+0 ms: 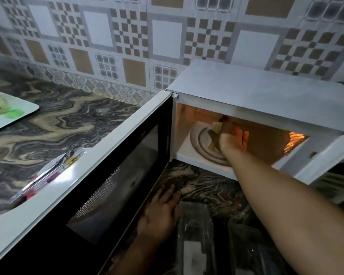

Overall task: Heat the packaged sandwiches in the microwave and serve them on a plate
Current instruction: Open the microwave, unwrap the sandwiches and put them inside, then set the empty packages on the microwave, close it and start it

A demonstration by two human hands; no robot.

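Note:
The white microwave (256,90) stands on the marbled counter with its door (111,175) swung wide to the left and its inside lit orange. My right hand (231,140) reaches into the cavity and grips a sandwich (214,133) standing over a round plate (199,143) with a brown ring. My left hand (163,207) rests flat on the counter below the door, fingers straight. Clear plastic sandwich packaging (195,231) lies by that hand near the counter's front.
A white plate (54,169) holding a clear wrapper with colourful print sits left of the door, partly hidden by it. A pale tray (18,118) with green shapes lies at the far left. A patterned tiled wall (127,36) backs the counter (68,120).

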